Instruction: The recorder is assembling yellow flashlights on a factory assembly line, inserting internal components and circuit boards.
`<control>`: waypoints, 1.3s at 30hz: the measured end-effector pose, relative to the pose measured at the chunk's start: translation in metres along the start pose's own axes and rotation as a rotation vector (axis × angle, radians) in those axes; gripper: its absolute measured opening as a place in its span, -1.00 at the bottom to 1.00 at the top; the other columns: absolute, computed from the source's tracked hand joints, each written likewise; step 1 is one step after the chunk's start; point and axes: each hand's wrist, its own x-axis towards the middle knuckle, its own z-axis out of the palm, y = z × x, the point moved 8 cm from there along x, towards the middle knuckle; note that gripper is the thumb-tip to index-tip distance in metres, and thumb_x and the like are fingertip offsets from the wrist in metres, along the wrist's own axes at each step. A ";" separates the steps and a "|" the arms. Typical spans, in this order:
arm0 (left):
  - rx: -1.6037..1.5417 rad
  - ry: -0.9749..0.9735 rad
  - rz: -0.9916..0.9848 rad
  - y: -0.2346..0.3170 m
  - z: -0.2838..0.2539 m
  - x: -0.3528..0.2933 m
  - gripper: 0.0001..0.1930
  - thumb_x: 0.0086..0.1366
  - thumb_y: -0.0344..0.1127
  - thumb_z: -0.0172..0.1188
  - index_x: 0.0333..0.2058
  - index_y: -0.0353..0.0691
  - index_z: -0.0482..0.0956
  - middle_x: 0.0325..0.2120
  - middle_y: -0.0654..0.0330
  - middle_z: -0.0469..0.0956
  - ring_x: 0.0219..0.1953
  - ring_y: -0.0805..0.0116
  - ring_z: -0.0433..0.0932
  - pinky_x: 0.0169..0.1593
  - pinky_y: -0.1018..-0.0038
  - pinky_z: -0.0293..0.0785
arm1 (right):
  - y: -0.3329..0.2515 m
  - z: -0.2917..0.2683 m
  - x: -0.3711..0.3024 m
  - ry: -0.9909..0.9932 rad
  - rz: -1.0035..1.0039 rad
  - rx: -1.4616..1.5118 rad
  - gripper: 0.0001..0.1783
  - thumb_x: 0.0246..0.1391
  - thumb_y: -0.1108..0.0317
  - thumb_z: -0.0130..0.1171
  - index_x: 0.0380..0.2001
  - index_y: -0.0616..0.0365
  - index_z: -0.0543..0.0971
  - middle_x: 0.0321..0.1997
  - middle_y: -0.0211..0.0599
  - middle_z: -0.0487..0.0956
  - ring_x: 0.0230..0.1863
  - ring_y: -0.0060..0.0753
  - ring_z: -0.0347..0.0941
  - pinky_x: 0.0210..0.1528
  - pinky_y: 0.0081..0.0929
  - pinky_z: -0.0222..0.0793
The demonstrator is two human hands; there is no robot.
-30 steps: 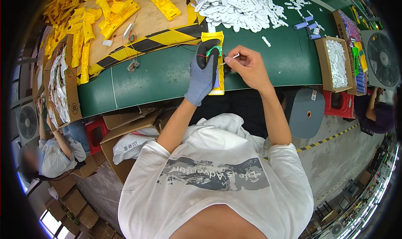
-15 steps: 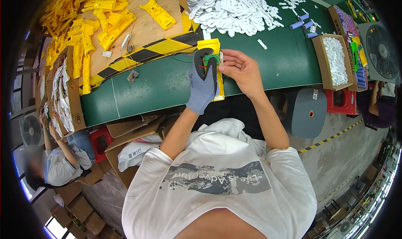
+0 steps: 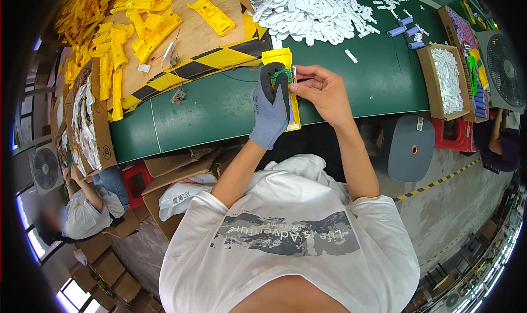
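Observation:
My left hand, in a grey-blue glove with black-coated fingers, is closed around a long yellow plastic housing held upright over the table's near edge. A small green circuit board lies in the housing, partly hidden by the gloved thumb. At the housing's right edge, my bare right hand pinches a narrow white piece between thumb and fingers. The fingertips hide part of that piece, so I cannot tell whether it is seated in the housing.
Yellow housings lie on a wooden board with a striped edge, back left. A heap of white plastic parts lies behind my hands. Purple cylindrical cells and a carton of white pieces are right. A wired module sits left.
The scene has shifted slightly to the right in view. My right fingers have drawn closer together at the white piece, while my left hand keeps its hold on the yellow housing.

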 end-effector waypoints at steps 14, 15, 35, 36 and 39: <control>0.083 -0.049 0.050 0.004 0.001 0.000 -0.83 0.38 -0.33 0.01 -0.10 -0.23 0.37 -0.33 0.24 0.44 -0.34 0.56 0.38 -0.30 0.56 0.39 | 0.001 0.002 -0.003 -0.009 0.105 -0.070 -0.57 -0.02 0.59 0.29 -0.03 0.40 0.50 -0.08 -0.12 0.57 -0.13 -0.44 0.57 -0.06 -0.54 0.51; 0.082 -0.045 0.047 0.003 0.001 0.000 -0.83 0.38 -0.33 0.01 -0.10 -0.23 0.37 -0.33 0.24 0.44 -0.34 0.56 0.38 -0.30 0.56 0.39 | 0.005 0.004 -0.004 -0.012 0.109 -0.071 -0.57 -0.02 0.59 0.29 -0.03 0.40 0.50 -0.08 -0.12 0.57 -0.13 -0.44 0.57 -0.06 -0.54 0.51; 0.090 0.027 0.251 0.014 -0.004 -0.006 -0.82 0.29 -0.43 0.07 -0.13 -0.26 0.39 -0.34 0.12 0.52 -0.37 0.40 0.51 -0.30 0.45 0.46 | -0.005 0.013 -0.014 -0.043 -0.255 -0.102 -0.61 0.12 0.58 0.16 0.05 0.32 0.49 0.15 -0.15 0.45 -0.06 -0.49 0.51 -0.03 -0.57 0.49; 0.089 0.019 0.252 0.015 -0.003 -0.007 -0.82 0.29 -0.43 0.07 -0.13 -0.26 0.39 -0.34 0.12 0.52 -0.37 0.40 0.51 -0.30 0.45 0.46 | -0.004 0.013 -0.014 -0.035 -0.258 -0.103 -0.61 0.12 0.58 0.16 0.05 0.32 0.49 0.15 -0.15 0.45 -0.06 -0.49 0.51 -0.03 -0.57 0.49; 0.018 0.005 0.167 0.014 -0.006 -0.007 -0.78 0.30 -0.42 0.06 -0.09 -0.26 0.37 -0.28 0.15 0.51 -0.29 0.43 0.49 -0.26 0.46 0.47 | -0.006 0.016 -0.015 -0.024 -0.279 -0.086 -0.64 0.12 0.56 0.16 0.02 0.31 0.52 0.13 -0.16 0.48 -0.06 -0.51 0.50 -0.06 -0.58 0.49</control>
